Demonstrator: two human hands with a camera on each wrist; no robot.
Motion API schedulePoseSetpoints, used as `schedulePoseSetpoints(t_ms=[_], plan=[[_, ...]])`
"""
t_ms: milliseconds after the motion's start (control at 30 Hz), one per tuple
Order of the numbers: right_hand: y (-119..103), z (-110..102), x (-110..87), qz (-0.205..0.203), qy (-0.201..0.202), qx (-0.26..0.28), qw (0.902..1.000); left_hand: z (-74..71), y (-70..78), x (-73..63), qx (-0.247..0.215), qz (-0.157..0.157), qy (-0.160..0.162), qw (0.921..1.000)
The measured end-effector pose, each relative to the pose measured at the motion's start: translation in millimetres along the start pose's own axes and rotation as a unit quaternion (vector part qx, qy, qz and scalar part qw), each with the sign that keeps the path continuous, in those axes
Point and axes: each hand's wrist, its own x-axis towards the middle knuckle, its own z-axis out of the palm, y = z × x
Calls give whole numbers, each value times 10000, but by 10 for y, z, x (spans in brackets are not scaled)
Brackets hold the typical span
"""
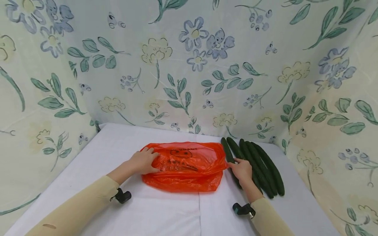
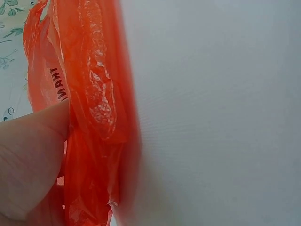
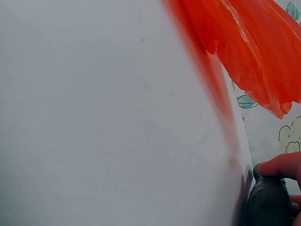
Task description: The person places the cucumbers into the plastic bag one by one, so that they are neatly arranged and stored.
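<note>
A red plastic bag (image 1: 183,164) with black print lies crosswise on the white-covered table. My left hand (image 1: 144,161) holds its left end, the thumb (image 2: 40,136) in front and the other fingers over the top of the film. Beyond the bag's right edge, my right hand (image 1: 242,170) grips the leftmost of several long dark green cucumbers, its thumb beside the bag's corner in the head view. The right wrist view has fingertips (image 3: 281,165) at the end of that cucumber (image 3: 268,202), with the bag apart from them. Part of the right hand is out of that view.
More cucumbers (image 1: 265,167) lie side by side to the right of the right hand. A white cloth (image 1: 165,213) covers the table. Flowered fabric (image 1: 189,82) hangs behind and at both sides. Each sleeved wrist carries a small black camera (image 1: 123,196).
</note>
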Motion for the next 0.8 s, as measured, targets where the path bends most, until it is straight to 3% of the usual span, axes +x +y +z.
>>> schedulePoseSetpoints(t_ms=[333, 500, 667, 800], plan=[[30, -96, -15, 89, -206, 813, 9964, -25, 11, -28, -139, -28, -25, 9999], [40, -137, -17, 83, -341, 937, 9950, -47, 7, -71, -244, 60, 146, 9996], [62, -157, -14, 149, -401, 940, 9947, -72, 52, -148, -147, 219, 756, 9968], [66, -155, 5, 97, -422, 927, 9948, -91, 50, -221, -91, -54, 1389, 9902]])
